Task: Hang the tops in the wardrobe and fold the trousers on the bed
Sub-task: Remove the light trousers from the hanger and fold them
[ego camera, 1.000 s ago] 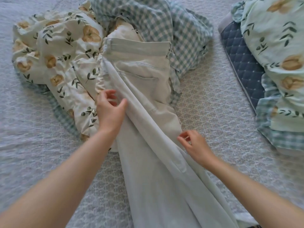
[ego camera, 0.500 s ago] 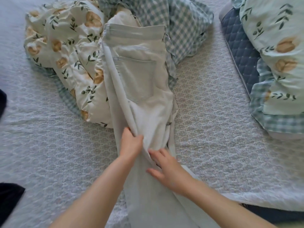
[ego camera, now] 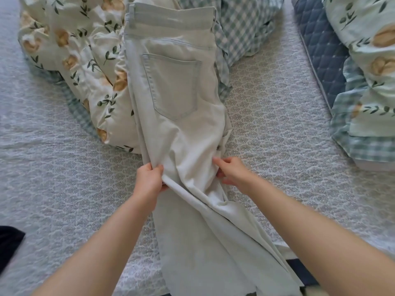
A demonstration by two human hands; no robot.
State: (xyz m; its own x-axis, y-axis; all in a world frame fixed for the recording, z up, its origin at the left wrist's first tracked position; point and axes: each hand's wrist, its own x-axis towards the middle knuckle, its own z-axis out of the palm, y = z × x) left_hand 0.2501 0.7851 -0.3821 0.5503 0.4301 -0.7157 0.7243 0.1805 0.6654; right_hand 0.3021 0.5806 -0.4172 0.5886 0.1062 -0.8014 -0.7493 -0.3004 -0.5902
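The left hand (ego camera: 149, 180) grips the left edge of the pale trousers (ego camera: 177, 103); the right hand (ego camera: 233, 174) pinches their right edge. They lie lengthwise on the bed (ego camera: 64, 199), waistband far, upon a floral duvet (ego camera: 74, 60), halved but not yet folded up. Half a second ago the hands were close together.

- The trousers (ego camera: 179, 107) are laid lengthwise along the middle of the bed (ego camera: 277, 124), with the waistband at the far end and the legs run toward the near edge.
- The waistband end is rested on a crumpled duvet (ego camera: 81, 60), which is heaped at the far left and carried on behind the trousers to their right.
- A pillow (ego camera: 367, 71) is set at the far right, on top of a quilted mat (ego camera: 320, 45).
- The trousers are gripped at mid-length, on the left edge by the left hand (ego camera: 149, 180) and on the right edge by the right hand (ego camera: 233, 173).
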